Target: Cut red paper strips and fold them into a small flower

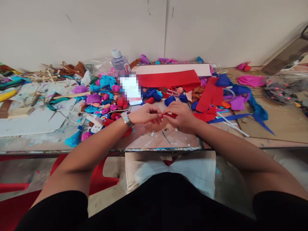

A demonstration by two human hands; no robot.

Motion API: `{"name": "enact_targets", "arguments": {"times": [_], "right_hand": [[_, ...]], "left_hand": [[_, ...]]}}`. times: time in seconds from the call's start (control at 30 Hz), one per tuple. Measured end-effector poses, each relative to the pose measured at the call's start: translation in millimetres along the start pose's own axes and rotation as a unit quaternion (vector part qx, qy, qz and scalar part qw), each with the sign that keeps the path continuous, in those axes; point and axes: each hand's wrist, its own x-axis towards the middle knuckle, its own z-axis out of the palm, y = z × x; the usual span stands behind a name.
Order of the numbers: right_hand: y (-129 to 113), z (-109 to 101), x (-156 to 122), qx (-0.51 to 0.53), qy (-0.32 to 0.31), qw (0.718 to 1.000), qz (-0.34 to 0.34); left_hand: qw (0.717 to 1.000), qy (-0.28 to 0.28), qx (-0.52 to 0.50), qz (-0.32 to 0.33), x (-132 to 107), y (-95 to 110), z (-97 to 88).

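Observation:
Over the near middle of the table, my left hand (pixel 146 113) and my right hand (pixel 182 116) meet fingertip to fingertip. Both are closed in a pinch on a small piece of red crepe paper (pixel 171 114), mostly covered by the fingers. A metal watch sits on my left wrist. Just beyond the hands lies a heap of crumpled paper bits, with a blue one (pixel 169 100) close to my right hand. Red crepe strips (pixel 210 94) spread to the right, and a long red strip (pixel 168 80) lies across the back.
A phone (pixel 131 89) with a lit, blurred screen leans before a plastic bottle (pixel 120 62). A white power strip (pixel 97 127) with cables is at left, near green-handled pliers (pixel 54 106) and wood sticks (pixel 54 72). Cardboard (pixel 281 125) covers the right side. The table edge runs close to my body.

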Motion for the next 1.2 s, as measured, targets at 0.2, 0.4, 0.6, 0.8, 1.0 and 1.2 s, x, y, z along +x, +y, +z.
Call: {"name": "enact_targets", "arguments": {"times": [0.2, 0.4, 0.6, 0.8, 1.0, 1.2], "right_hand": [[-1.5, 1.9, -2.3, -0.020, -0.009, 0.998, 0.056], [-4.6, 0.4, -0.3, -0.016, 0.005, 0.998, 0.054], [-5.7, 1.5, 0.6, -0.009, 0.000, 0.997, 0.083], [-1.0, 4.3, -0.5, -0.019, -0.026, 0.996, 0.083], [1.5, 4.4, -0.3, -0.030, -0.044, 0.995, 0.087], [2.7, 1.9, 0.2, -0.051, -0.023, 0.996, 0.066]], "left_hand": [[0.992, 0.050, 0.106, 0.054, -0.5, 0.8, 1.8], [0.952, 0.120, 0.262, 0.107, -4.3, 5.2, 7.7], [0.876, 0.186, 0.421, 0.144, -7.2, 6.2, 16.9], [0.830, 0.188, 0.505, 0.143, -4.8, -1.7, 20.2], [0.824, 0.192, 0.512, 0.146, -2.9, -4.7, 19.0], [0.841, 0.179, 0.489, 0.144, -0.2, -5.5, 17.1]]}}
